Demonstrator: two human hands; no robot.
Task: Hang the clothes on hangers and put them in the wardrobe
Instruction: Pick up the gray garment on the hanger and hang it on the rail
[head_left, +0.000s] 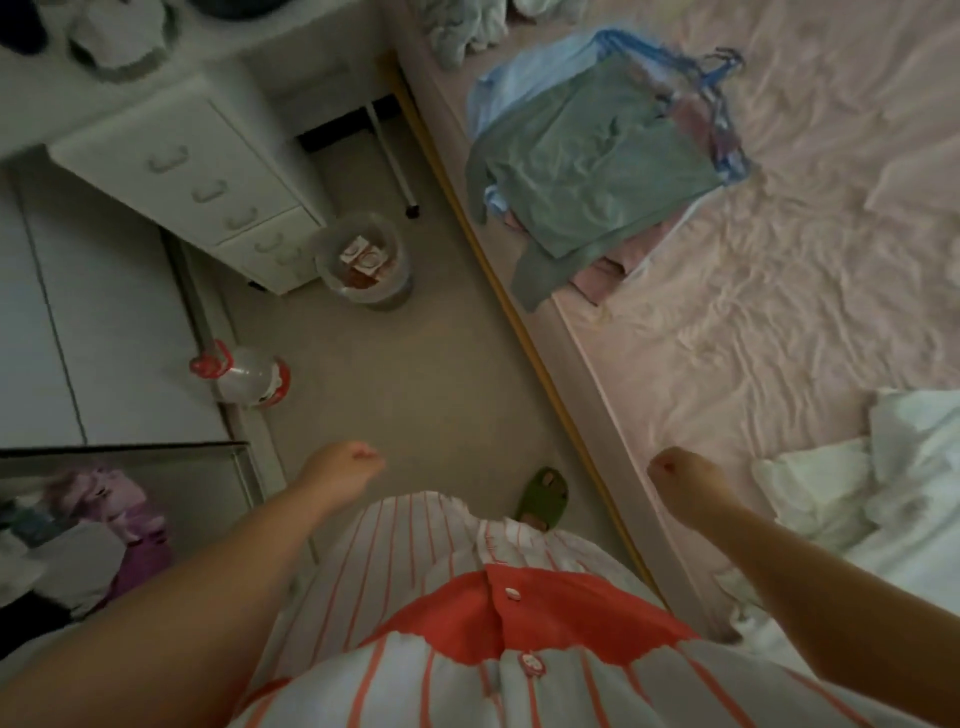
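1. Presently noted: pile of clothes (597, 171) lying on the bed (779, 312), near its floor-side edge, well apart from both hands; grey-green shirt (592, 182) on top, pale blue garment (524, 78) beneath, pink fabric (602, 275) showing at the lower edge.
2. Blue hangers (722, 104) resting at the far side of the pile, touching it; hooks pointing away toward the middle of the bed.
3. Left hand (340, 470) hanging over the floor, fingers loosely curled, holding nothing; right hand (680, 480) over the bed edge, fingers likewise curled inward, holding nothing; blur prevents finer reading.
4. Handling, as judged: garments light, soft, limp, not fragile; likely to sag and unfold when lifted; best taken at the shoulders or collar so a hanger can be slid in; hangers stiff, thin, liable to tangle, best lifted by the hook.
5. Orientation: top shirt spread flat, long axis running roughly from the hangers down toward the floor-side bed edge; one sleeve drooping over that edge.
6. Wardrobe (124, 467) judged to be the open compartment at lower left, hanging items inside; white drawer unit (182, 176) and bin (363, 260) beyond.
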